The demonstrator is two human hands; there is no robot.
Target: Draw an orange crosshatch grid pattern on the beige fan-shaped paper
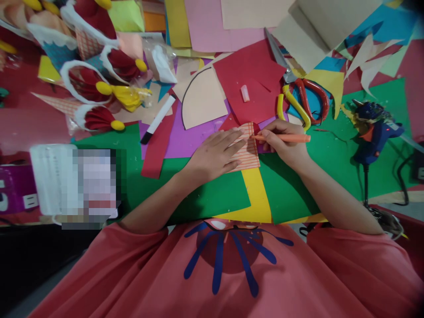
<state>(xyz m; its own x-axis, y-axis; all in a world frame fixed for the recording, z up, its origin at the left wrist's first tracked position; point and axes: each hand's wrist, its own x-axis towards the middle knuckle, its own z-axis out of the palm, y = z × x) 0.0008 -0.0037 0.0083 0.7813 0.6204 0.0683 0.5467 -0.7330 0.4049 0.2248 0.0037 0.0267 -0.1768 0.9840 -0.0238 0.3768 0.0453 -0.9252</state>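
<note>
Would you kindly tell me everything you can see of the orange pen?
The pen is slim, straight and orange, plastic by its look, with a blunt end towards the right of the picture. The right hand grips it between thumb and fingers, which hide part of its barrel. It runs almost level across the view, its tip at the right edge of the orange-lined paper; whether the tip touches is hard to tell.

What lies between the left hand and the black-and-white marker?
Purple paper and part of a red strip lie there, in the head view.
</note>
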